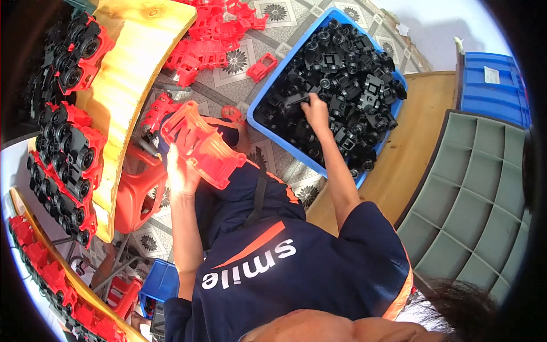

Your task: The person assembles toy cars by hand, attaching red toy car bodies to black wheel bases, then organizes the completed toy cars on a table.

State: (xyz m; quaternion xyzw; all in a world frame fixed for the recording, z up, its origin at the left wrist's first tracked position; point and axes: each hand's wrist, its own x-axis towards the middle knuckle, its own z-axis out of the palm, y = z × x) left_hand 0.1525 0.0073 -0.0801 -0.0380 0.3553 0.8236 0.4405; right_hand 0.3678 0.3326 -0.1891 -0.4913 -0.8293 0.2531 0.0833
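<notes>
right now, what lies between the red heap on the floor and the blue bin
In the head view, a single red part lies there, on patterned floor tiles.

A navy short-sleeved shirt bears white lettering and an orange slash, with orange-striped navy bottoms.

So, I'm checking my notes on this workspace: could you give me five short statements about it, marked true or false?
1. The left hand holds a red plastic frame. True.
2. The right hand is empty. False: it grips a black part.
3. The blue crate is filled with red pieces. False: it holds a heap of black parts.
4. More red frames lie on the patterned floor. True.
5. The grey compartmented panel is at the picture's left. False: it is at the right.
</notes>
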